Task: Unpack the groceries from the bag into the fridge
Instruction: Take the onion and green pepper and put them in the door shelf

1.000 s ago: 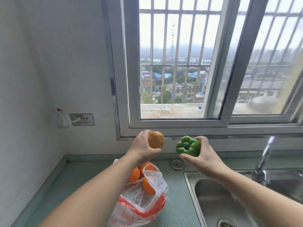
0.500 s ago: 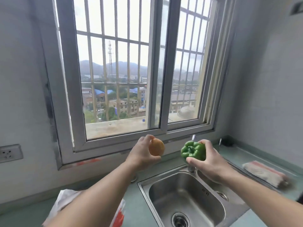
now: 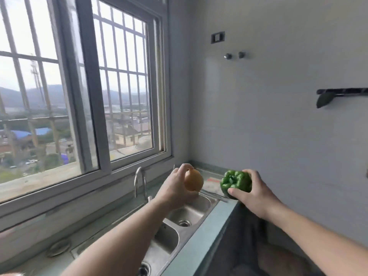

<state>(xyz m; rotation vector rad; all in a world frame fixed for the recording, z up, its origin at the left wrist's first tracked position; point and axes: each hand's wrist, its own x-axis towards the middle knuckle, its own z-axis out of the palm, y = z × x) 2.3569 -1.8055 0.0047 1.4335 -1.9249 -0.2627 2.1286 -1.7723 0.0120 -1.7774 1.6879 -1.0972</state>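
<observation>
Groceries, two items, both held in the air above the sink (image 3: 191, 213) and the desk (image 3: 201, 248): green pepper (image 3: 236, 181), grasped in the right hand (image 3: 253, 193); yellowish round fruit (image 3: 193, 180), grasped in the left hand (image 3: 175, 189). Bag and fridge were out of view. Step judged: carrying items to the fridge. Next move called for reaching the fridge and freeing a hand for its door.

Both hands are raised in open air above the sink (image 3: 187, 214). The tap (image 3: 139, 182) stands upright just left of the left hand (image 3: 175, 191). The window frame (image 3: 127, 168) closes off the far left. Beyond the right hand (image 3: 253, 193) is a bare wall (image 3: 278, 116); a dark rack (image 3: 338, 94) projects from it, above and to the right.
</observation>
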